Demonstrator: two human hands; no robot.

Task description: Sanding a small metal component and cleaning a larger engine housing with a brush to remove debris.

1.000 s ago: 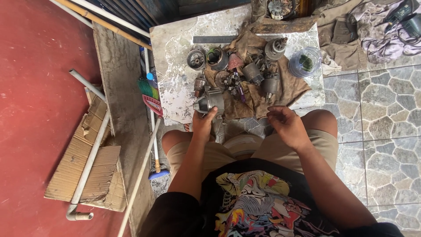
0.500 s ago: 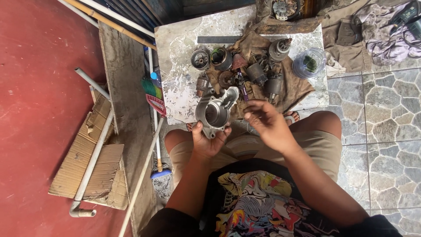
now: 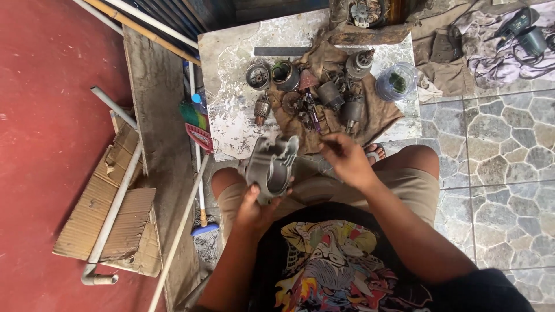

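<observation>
Left hand (image 3: 254,211) grips the grey motor housing (image 3: 270,167) from below, centre frame above the knees; right hand (image 3: 346,159) hovers loosely pinched, seemingly empty. Best to steady the housing before working its opening

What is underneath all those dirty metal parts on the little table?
A crumpled brown cloth lies under most metal parts, spread over a pale marble-like slab. A few parts sit straight on the slab. Whatever lies beneath the cloth is covered.
</observation>
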